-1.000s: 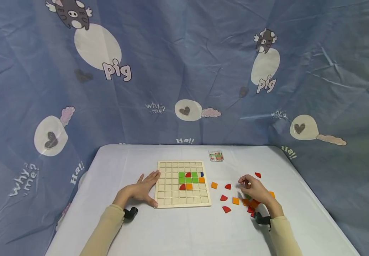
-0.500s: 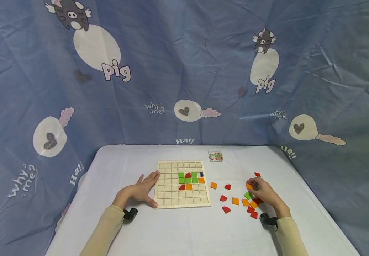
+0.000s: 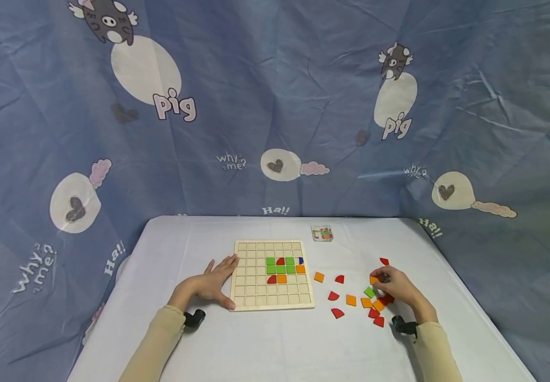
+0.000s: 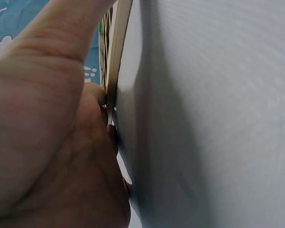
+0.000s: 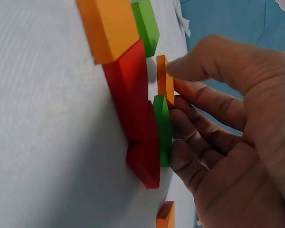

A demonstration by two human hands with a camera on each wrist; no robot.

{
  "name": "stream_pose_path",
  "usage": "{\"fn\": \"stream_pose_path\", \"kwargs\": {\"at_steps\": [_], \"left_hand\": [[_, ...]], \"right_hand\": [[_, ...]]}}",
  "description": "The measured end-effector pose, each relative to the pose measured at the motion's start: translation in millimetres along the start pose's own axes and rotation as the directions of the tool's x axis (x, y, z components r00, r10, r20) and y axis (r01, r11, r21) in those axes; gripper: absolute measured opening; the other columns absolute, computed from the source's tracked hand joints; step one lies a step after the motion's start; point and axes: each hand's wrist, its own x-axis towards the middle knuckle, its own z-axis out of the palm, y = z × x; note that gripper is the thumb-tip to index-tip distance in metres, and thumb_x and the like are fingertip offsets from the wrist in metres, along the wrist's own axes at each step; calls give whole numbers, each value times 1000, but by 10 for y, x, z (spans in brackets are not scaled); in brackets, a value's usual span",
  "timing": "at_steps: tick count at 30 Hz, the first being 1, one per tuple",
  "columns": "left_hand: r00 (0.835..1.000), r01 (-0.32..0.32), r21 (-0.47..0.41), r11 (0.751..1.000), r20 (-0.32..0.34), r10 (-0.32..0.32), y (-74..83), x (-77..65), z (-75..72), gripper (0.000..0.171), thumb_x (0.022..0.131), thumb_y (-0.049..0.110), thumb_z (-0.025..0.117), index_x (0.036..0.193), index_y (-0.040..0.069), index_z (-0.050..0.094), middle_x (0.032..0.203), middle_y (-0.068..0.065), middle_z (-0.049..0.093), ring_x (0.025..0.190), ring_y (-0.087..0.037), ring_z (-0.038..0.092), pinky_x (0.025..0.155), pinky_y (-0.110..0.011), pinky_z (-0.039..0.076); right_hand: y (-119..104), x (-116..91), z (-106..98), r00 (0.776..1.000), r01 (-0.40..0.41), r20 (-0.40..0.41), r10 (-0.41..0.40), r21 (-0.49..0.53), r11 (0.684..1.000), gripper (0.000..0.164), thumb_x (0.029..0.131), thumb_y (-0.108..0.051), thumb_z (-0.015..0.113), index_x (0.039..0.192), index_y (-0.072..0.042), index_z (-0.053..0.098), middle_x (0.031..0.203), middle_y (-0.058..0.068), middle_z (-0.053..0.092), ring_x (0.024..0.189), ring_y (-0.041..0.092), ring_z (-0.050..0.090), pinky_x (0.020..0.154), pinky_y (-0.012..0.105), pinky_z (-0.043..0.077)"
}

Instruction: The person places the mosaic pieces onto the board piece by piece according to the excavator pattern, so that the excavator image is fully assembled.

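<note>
The pale wooden grid board [image 3: 251, 292] lies on the table, with green, red, orange and blue pieces in some cells. My left hand [image 3: 210, 283] rests along the board's left edge, fingers and thumb spread and touching its frame. On the right, my right hand [image 3: 396, 289] pinches a square orange tile [image 3: 374, 279] between thumb and fingers. In the right wrist view this orange tile [image 5: 164, 80] stands at the thumb tip, beside a green piece [image 5: 163, 130] near the other fingertips. A green tile [image 3: 369, 292] lies just below the held tile in the head view.
Loose red quarter-circle pieces [image 3: 337, 313] and orange squares [image 3: 351, 300] are scattered between board and right hand. A small patterned card [image 3: 322, 233] lies behind the board's right corner. A blue printed cloth [image 3: 275, 122] hangs behind the white table [image 3: 275, 345].
My right hand has shifted right and lowered its fingertips among the pieces, and now has an orange tile between its fingers. The left hand and the board have stayed still.
</note>
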Motion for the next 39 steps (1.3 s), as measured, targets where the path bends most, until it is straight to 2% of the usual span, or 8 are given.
{"fn": "stream_pose_path", "kwargs": {"at_steps": [4,9,16,21,27,31,34,39], "left_hand": [[1000,3,2,1000,1,-3,-1,-3,2,133,62,58,83,155,2,4,163,-15,-2,151,-33,-3,118,-61,-8],[1000,5,0,1000,-2,-5,11,-5,-7,133,62,57,83,154,1,5,163,-15,-2,151,-34,-3,117,-62,-8],[1000,0,14,1000,-4,0,-5,5,4,134,61,59,83,155,2,4,163,-15,-3,151,-34,-3,118,-62,-7],[1000,2,21,1000,-2,-2,-18,14,11,135,61,60,83,155,3,4,163,-14,-3,151,-33,-4,118,-61,-8],[1000,6,10,1000,3,-6,-10,4,-4,135,61,59,83,155,3,4,163,-14,-4,151,-33,-4,118,-61,-8],[1000,10,3,1000,5,-11,-21,13,7,135,60,60,83,155,4,4,163,-13,-4,151,-32,-4,118,-61,-9],[1000,7,0,1000,5,-7,-23,15,10,136,60,60,83,155,5,4,163,-13,-4,151,-32,-4,118,-61,-9],[1000,-5,3,1000,2,5,-20,-2,-3,135,60,58,84,155,4,4,163,-14,-3,151,-33,-4,117,-62,-8]], "right_hand": [[13,-14,-3,1000,-15,5,15,10,1000,31,82,-19,75,109,-6,65,100,7,64,88,20,56,80,35,54],[9,-24,-7,1000,4,5,-4,16,1000,32,82,-18,75,109,-4,63,98,8,63,86,20,54,75,30,52],[-79,13,54,999,26,-47,-26,6,1000,33,80,-24,78,103,-7,63,89,5,61,78,17,53,65,24,48],[-321,59,209,989,135,-65,-133,16,991,29,80,-21,78,102,-8,64,87,3,60,77,16,53,62,22,47],[-835,153,531,975,219,19,-221,66,973,25,80,-14,75,103,-11,63,91,1,60,80,15,52,64,22,47],[-1134,219,741,946,316,65,-318,46,948,23,80,-12,74,100,-13,64,91,-3,60,79,14,53,64,21,48],[-1303,260,865,906,413,93,-413,27,911,21,80,-12,75,99,-13,65,92,-3,61,77,12,53,63,21,48],[-1502,337,1030,842,522,140,-520,26,852,22,81,-15,77,99,-9,66,92,-1,63,75,7,54,64,20,50]]}}
